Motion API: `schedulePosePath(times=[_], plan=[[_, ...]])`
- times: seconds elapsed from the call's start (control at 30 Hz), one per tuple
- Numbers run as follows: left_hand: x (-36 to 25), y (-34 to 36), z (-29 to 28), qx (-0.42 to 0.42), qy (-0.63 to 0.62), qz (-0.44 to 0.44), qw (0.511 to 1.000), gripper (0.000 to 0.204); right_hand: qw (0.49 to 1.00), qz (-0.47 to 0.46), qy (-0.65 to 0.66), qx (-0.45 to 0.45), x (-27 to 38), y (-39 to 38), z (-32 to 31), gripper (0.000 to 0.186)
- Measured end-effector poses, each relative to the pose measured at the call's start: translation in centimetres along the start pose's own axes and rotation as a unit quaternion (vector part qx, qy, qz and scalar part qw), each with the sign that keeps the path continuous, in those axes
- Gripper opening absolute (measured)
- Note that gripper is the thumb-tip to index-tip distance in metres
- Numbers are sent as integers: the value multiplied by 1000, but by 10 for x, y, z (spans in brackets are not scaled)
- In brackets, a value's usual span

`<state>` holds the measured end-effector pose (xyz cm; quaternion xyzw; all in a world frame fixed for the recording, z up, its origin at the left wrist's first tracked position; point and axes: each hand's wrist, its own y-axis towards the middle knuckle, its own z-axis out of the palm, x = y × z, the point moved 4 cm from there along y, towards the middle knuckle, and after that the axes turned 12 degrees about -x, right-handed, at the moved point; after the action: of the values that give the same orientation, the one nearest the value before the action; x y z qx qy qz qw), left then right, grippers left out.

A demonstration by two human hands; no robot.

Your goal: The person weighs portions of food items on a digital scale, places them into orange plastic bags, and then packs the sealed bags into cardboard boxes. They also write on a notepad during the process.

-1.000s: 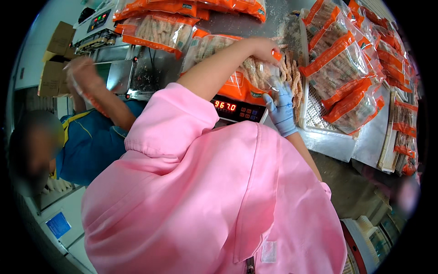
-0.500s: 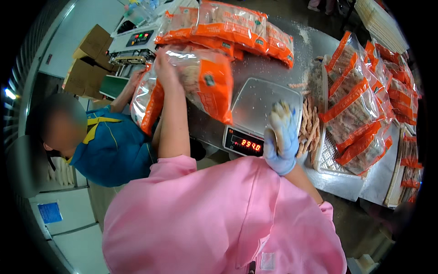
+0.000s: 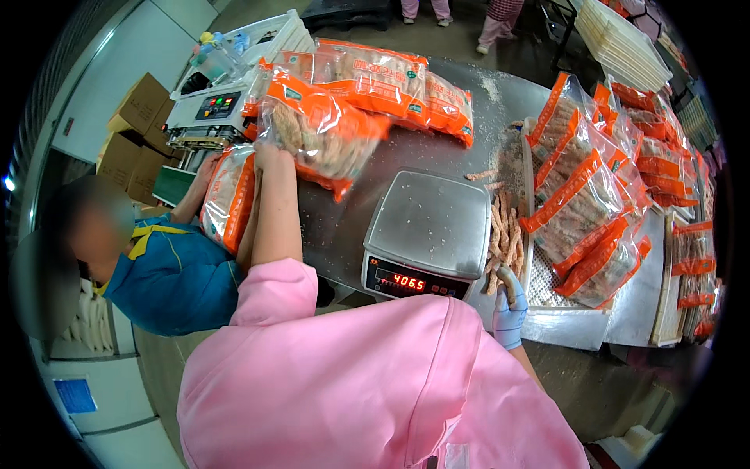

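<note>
My bare left hand (image 3: 273,159) is closed at the near left end of a clear and orange bag (image 3: 320,137) of knobbly tan sticks; its fingertips are partly hidden. The bag is tilted and blurred on its right side, in front of a pile of similar bags (image 3: 371,74). My right hand (image 3: 509,309), in a pale blue glove with tan fingertips, reaches its fingers to the near end of a heap of loose tan sticks (image 3: 506,230). Whether it has any stick between them is unclear. Beside it stands a digital scale (image 3: 426,223) with a bare metal pan and lit red digits.
A co-worker in blue (image 3: 176,270) at my left has a hand (image 3: 205,176) on another orange bag (image 3: 228,203), by a white machine (image 3: 207,113). On the right, a white tray (image 3: 570,300) holds several filled bags (image 3: 578,180). Cardboard boxes (image 3: 137,156) stand beyond the co-worker.
The bag at my left hand has swung up and back toward the pile. My right hand has moved from above the scale's right edge to the loose sticks. The scale's digits differ.
</note>
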<state>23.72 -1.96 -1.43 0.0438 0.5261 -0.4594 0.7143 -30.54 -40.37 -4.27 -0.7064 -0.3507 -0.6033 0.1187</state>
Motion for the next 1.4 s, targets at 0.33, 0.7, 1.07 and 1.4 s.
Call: schedulePosePath(times=[0.33,0.7,1.07,1.4], plan=[[107,46,19,105,64,-151,981,47,910,-280,-294,-88,36,85,-105,44],[70,-13,-70,99,36,13,994,49,874,-91,-475,45,-85,257,-325,24],[53,-218,-193,208,245,249,914,39,969,244,-35,-24,-205,277,-364,47],[34,-252,-245,233,240,207,919,41,834,-302,-452,94,92,177,-211,13]])
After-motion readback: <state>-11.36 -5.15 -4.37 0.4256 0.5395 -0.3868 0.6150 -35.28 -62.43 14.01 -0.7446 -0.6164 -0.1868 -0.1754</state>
